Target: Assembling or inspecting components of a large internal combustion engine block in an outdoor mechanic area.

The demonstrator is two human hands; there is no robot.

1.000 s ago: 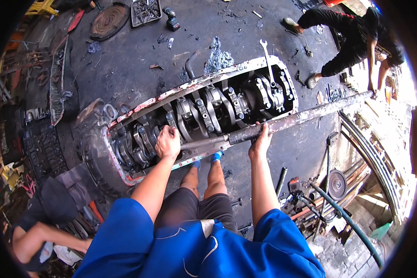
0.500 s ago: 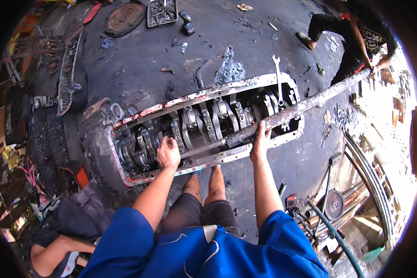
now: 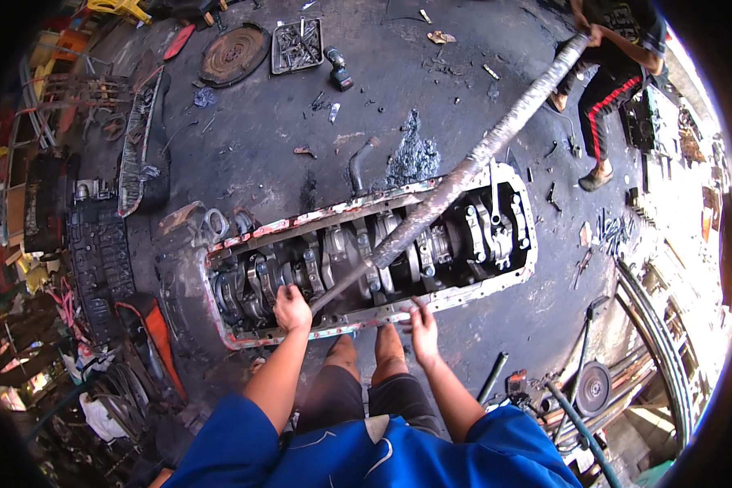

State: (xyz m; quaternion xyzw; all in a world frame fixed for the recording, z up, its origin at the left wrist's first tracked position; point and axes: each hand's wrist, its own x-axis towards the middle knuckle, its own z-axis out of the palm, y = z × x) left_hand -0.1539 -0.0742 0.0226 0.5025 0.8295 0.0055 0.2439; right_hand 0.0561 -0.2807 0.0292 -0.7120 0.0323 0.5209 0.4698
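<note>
An engine block [image 3: 496, 305] lies with its open crankcase upward, showing the crankshaft [image 3: 337, 244] and bearing caps. A long, scuffed grey pipe [image 3: 472, 167] slants across it, with a thinner steel bar [image 3: 343, 286] coming out of its near end. My left hand [image 3: 291, 309] is closed at the bar's near end, low over the block's left half; the fingers partly hide what they grip. My right hand [image 3: 422, 333] is off the pipe, fingers apart, beside the block's near rim. A co-worker's hands [image 3: 591, 34] grip the pipe's far end.
A combination wrench [image 3: 494, 203] stands at the block's right end. On the far floor lie a round plate [image 3: 234, 55], a tray of small parts [image 3: 298, 47] and a cordless drill [image 3: 338, 70]. A long hose [image 3: 584, 435] and metal bars are at lower right.
The pipe's far end has swung away and to the left, along with the co-worker. My right hand has let go of the pipe and drawn back toward me. My left hand stays at the bar's end.
</note>
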